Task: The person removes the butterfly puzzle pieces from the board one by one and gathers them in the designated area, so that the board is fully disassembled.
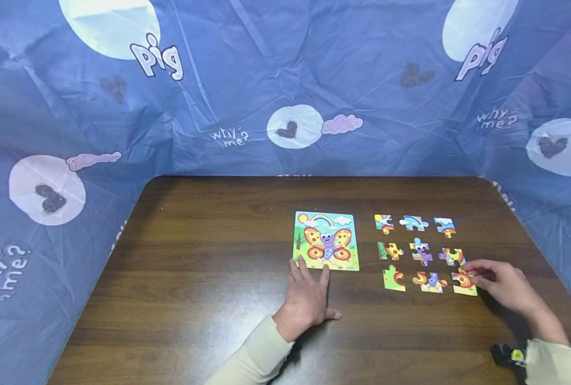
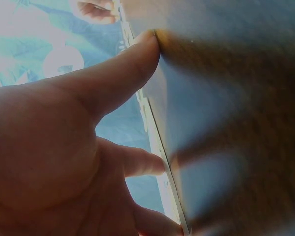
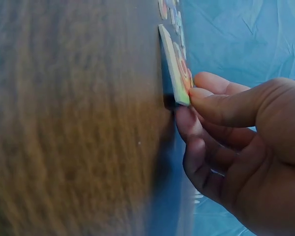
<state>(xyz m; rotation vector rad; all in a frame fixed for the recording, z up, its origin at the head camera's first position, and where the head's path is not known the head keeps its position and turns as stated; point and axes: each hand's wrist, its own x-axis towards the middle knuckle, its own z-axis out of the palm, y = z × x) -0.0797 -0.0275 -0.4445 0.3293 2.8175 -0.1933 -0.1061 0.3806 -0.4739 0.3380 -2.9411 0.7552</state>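
A square butterfly picture board [image 1: 327, 241] lies flat on the table. My left hand [image 1: 306, 297] is spread at its near edge, with fingertips on that edge and the thumb out on the wood. To the right, my right hand [image 1: 509, 289] pinches the near-right jigsaw piece [image 1: 465, 290], green with a red and yellow wing part. The right wrist view shows this piece [image 3: 174, 69] tilted, its near end up off the table between thumb and fingers. Just beyond it lies a jigsaw piece with a yellow-red wing [image 1: 454, 257]. A butterfly-body piece [image 1: 432, 283] is to its left.
The other jigsaw pieces lie spaced apart in rows, among them a rainbow piece [image 1: 414, 223] and a purple face piece [image 1: 421, 252]. A small black object [image 1: 502, 355] shows by the right sleeve. Blue printed cloth [image 1: 246, 80] hangs behind the brown table [image 1: 208, 240].
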